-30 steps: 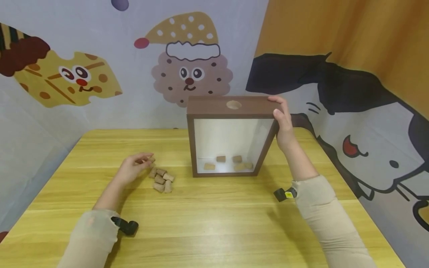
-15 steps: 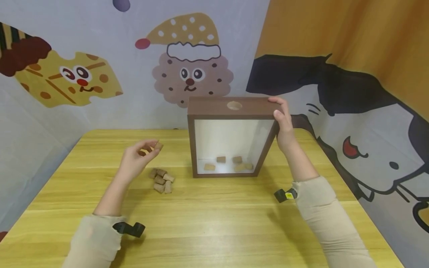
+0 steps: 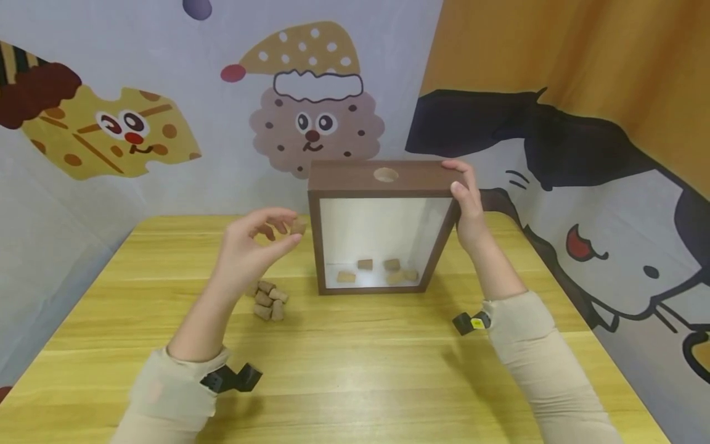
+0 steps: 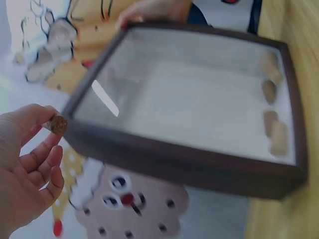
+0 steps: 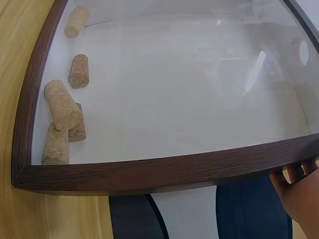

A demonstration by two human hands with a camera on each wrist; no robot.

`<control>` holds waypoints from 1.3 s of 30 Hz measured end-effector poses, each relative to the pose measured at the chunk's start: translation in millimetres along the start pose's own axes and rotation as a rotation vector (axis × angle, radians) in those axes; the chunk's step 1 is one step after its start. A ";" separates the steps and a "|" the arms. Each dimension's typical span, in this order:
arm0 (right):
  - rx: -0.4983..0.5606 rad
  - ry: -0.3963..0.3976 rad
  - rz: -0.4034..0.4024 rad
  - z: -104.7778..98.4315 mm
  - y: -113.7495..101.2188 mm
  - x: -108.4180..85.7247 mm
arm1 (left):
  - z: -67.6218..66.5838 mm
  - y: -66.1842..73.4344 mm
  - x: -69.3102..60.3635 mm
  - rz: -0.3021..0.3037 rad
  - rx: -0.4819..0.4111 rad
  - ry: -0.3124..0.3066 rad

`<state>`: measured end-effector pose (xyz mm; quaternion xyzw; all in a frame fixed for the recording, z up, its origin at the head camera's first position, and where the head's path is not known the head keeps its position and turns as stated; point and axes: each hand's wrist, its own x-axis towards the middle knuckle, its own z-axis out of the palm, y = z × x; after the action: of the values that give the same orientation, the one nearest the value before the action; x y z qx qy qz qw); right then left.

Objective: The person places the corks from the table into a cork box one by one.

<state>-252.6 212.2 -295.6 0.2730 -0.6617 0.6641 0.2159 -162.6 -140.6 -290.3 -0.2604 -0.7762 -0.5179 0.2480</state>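
A cork (image 3: 298, 227) is pinched between the thumb and fingertips of my left hand (image 3: 244, 250), raised just left of the shadow box. In the left wrist view the end of that cork (image 4: 59, 125) faces the camera. The dark brown shadow box (image 3: 317, 246) stands upright on the table, with a clear front and a round hole (image 3: 386, 175) in its top. Several corks (image 5: 62, 105) lie inside along its bottom. My right hand (image 3: 470, 206) grips the box's upper right corner, thumb at the front and fingers over the top.
A small pile of loose corks (image 3: 270, 300) lies on the wooden table (image 3: 355, 370), left of the box. Behind the table hangs a cloth (image 3: 222, 142) printed with cartoon figures. A black camera sits on each wrist.
My left hand has lifted a cork from beside the pile and carried it up and right, close to the box. The right hand and the box have stayed put.
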 end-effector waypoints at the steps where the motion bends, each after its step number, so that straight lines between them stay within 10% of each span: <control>1: 0.003 -0.001 0.001 0.2 0.2 0.2 | 1.9 5.2 2.5 0.017 -0.002 -0.004; 11: 0.021 0.006 -0.004 0.9 0.2 0.9 | 21.3 47.6 36.0 0.096 -0.020 -0.032; 18: 0.024 0.013 0.001 0.4 0.8 -0.7 | 35.5 60.7 62.5 0.011 -0.041 -0.093; 39: 0.017 0.022 0.002 1.6 -1.6 -0.4 | 79.8 50.4 126.4 -0.083 0.109 -0.231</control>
<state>-251.1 210.7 -294.7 0.2670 -0.6539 0.6728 0.2201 -232.2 -30.9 -200.7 -0.2721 -0.8367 -0.4513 0.1490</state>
